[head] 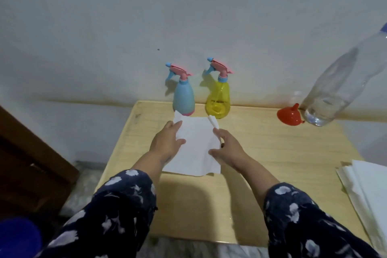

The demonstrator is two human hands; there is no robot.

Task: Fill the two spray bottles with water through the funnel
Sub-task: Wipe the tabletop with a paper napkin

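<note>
A blue spray bottle (183, 95) and a yellow spray bottle (218, 97) stand upright side by side at the table's far edge, against the wall, both with pink-and-blue trigger heads on. A red funnel (289, 115) lies upside down to the right, next to a large clear water bottle (337, 88) with a little water in its bottom. A white paper tissue (195, 146) lies in front of the spray bottles. My left hand (167, 142) rests flat on its left edge. My right hand (227, 147) presses its right edge with fingers spread.
The light wooden table (282, 153) stands against a white wall. A stack of white paper sheets (368, 186) lies at the table's right edge. A dark wooden cabinet (27, 163) stands to the left, with a blue object (18, 236) at the bottom left.
</note>
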